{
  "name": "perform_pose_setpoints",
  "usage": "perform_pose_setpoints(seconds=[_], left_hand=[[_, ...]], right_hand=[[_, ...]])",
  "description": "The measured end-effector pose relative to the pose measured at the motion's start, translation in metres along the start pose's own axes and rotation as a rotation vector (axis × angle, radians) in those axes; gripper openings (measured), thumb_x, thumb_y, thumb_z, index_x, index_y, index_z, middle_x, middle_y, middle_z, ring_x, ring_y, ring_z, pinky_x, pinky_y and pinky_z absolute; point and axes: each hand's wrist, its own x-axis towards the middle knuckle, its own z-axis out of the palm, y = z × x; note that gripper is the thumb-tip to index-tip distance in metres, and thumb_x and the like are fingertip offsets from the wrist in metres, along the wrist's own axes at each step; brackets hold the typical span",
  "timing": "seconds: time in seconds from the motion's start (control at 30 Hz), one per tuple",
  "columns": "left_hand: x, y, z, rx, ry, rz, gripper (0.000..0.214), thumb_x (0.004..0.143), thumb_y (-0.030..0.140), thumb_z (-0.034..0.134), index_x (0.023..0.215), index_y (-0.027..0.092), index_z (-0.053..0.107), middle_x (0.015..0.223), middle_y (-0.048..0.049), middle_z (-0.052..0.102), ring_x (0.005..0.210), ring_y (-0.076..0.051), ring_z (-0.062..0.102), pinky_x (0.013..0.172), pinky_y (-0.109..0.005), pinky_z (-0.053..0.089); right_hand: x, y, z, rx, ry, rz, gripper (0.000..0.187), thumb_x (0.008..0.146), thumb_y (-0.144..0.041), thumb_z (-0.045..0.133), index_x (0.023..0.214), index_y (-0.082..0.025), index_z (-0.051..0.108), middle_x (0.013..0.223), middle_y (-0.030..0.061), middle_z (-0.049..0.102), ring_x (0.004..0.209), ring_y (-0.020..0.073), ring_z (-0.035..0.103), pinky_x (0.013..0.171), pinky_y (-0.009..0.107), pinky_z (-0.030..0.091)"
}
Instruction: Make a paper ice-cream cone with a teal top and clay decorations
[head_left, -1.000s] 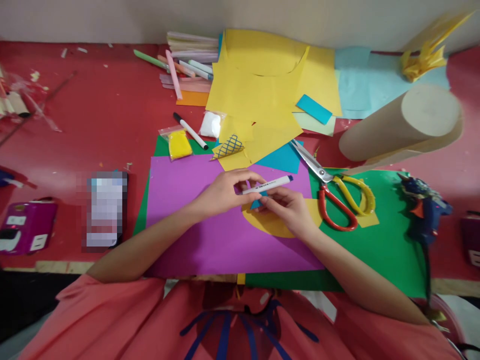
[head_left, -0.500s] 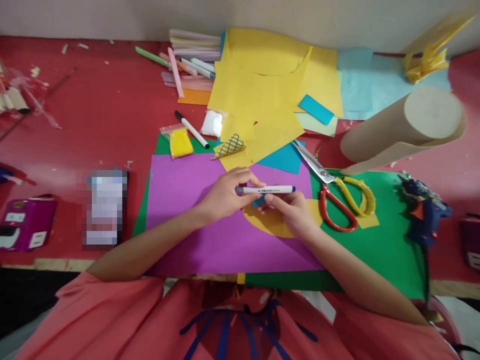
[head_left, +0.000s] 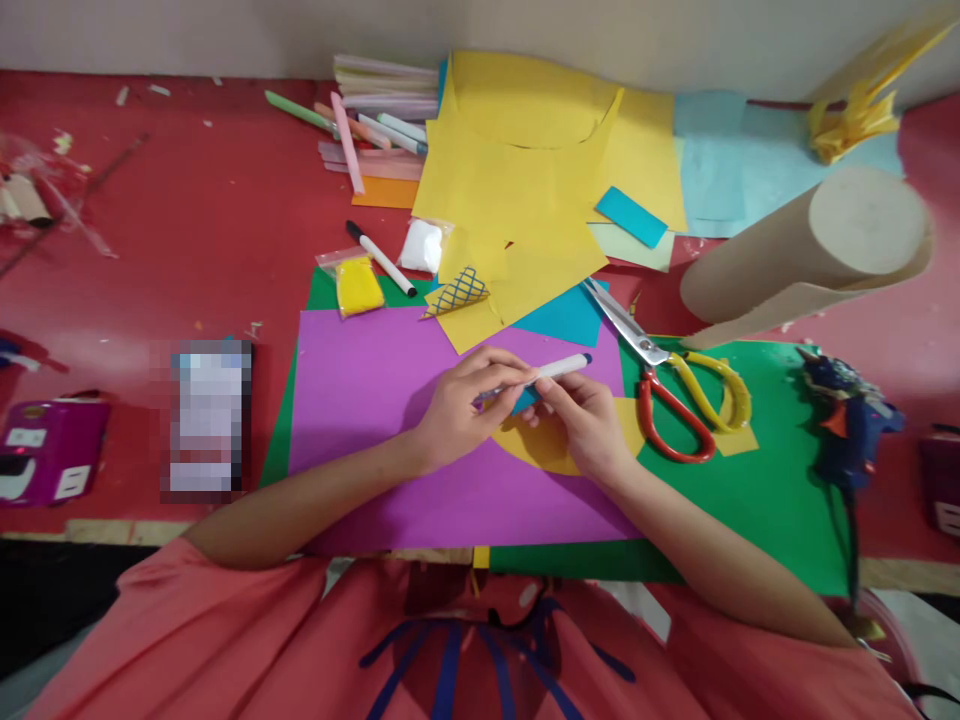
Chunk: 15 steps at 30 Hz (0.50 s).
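My left hand (head_left: 465, 405) is closed around a white marker (head_left: 564, 367), whose dark blue end points right and slightly up. My right hand (head_left: 589, 415) pinches a small blue piece of paper (head_left: 527, 400), partly covered by fingers. The right thumb tip lies close against the marker; whether it presses on it I cannot tell. Under both hands lies a yellow-orange paper shape (head_left: 559, 445) with a rounded edge, on a purple sheet (head_left: 360, 430). Right of my right hand rest scissors (head_left: 652, 355) with one red and one yellow handle.
A green sheet (head_left: 780, 520) lies underneath. Behind are yellow sheets (head_left: 517, 180), a black-capped marker (head_left: 382, 260), and bags of yellow (head_left: 358, 287) and white material (head_left: 422, 246). To the right are a paper roll (head_left: 787, 250) and a blue glue gun (head_left: 855, 435); a phone (head_left: 206, 420) lies left.
The marker has tilted, its blue end now higher, and has turned so its printed lettering no longer shows. My left fingers have moved right along it, and the hands are closer together.
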Motion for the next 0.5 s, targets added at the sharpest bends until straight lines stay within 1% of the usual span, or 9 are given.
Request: perform_pose_setpoints(seconds=[0.07,0.13,0.23,0.3,0.4,0.43,0.5], left_hand=[[0.0,0.001,0.001,-0.056,0.024,-0.031,0.014,0.09,0.017,0.062,0.097,0.021,0.072,0.098,-0.0033,0.071,0.095,-0.012,0.067,0.085,-0.024,0.055],[0.002,0.002,0.001,-0.144,0.033,-0.124,0.011,0.089,0.021,0.063,0.092,0.022,0.074,0.095,-0.0029,0.072,0.093,-0.012,0.067,0.085,-0.025,0.055],[0.004,0.0,0.002,-0.325,0.035,-0.359,0.014,0.087,0.029,0.067,0.08,0.02,0.074,0.084,-0.0019,0.071,0.084,-0.011,0.067,0.078,-0.024,0.055],[0.006,-0.003,0.004,-0.497,0.046,-0.523,0.014,0.081,0.032,0.074,0.077,0.019,0.073,0.076,0.0003,0.068,0.073,-0.009,0.064,0.068,-0.021,0.053],[0.008,-0.009,0.007,-0.778,0.065,-0.692,0.024,0.066,0.032,0.086,0.08,0.019,0.071,0.074,0.0036,0.065,0.065,-0.005,0.06,0.059,-0.016,0.049],[0.009,-0.01,0.007,-0.854,0.047,-0.735,0.029,0.063,0.031,0.088,0.083,0.019,0.071,0.075,0.004,0.065,0.065,-0.005,0.06,0.059,-0.015,0.049],[0.01,-0.012,0.007,-0.954,-0.036,-0.803,0.035,0.061,0.031,0.089,0.09,0.02,0.074,0.075,0.0036,0.065,0.066,-0.005,0.06,0.06,-0.016,0.049]], right_hand=[[0.001,0.0,0.0,-0.068,0.012,-0.048,0.033,0.084,-0.05,0.069,0.076,-0.018,0.067,0.06,-0.0003,0.066,0.055,0.0111,0.06,0.058,0.025,0.048],[0.002,0.001,-0.002,-0.151,-0.003,-0.099,0.033,0.088,-0.05,0.065,0.078,-0.018,0.065,0.061,-0.0017,0.061,0.056,0.0102,0.055,0.058,0.025,0.044],[0.005,0.0,-0.005,-0.236,-0.079,-0.155,0.032,0.091,-0.049,0.06,0.083,-0.018,0.064,0.065,-0.0022,0.056,0.058,0.0101,0.05,0.058,0.025,0.041],[0.005,-0.001,-0.006,-0.275,-0.114,-0.179,0.031,0.092,-0.048,0.059,0.087,-0.018,0.064,0.067,-0.0023,0.055,0.059,0.0102,0.048,0.057,0.025,0.04],[0.006,-0.003,-0.008,-0.338,-0.124,-0.204,0.032,0.092,-0.049,0.059,0.088,-0.018,0.064,0.068,-0.0018,0.055,0.06,0.0104,0.048,0.058,0.025,0.039],[0.006,-0.004,-0.009,-0.353,-0.124,-0.207,0.032,0.091,-0.049,0.059,0.089,-0.018,0.065,0.069,-0.0014,0.056,0.061,0.0106,0.049,0.058,0.025,0.039],[0.006,-0.005,-0.01,-0.368,-0.132,-0.206,0.033,0.09,-0.05,0.06,0.088,-0.018,0.066,0.069,-0.0009,0.058,0.061,0.0107,0.05,0.058,0.025,0.04]])
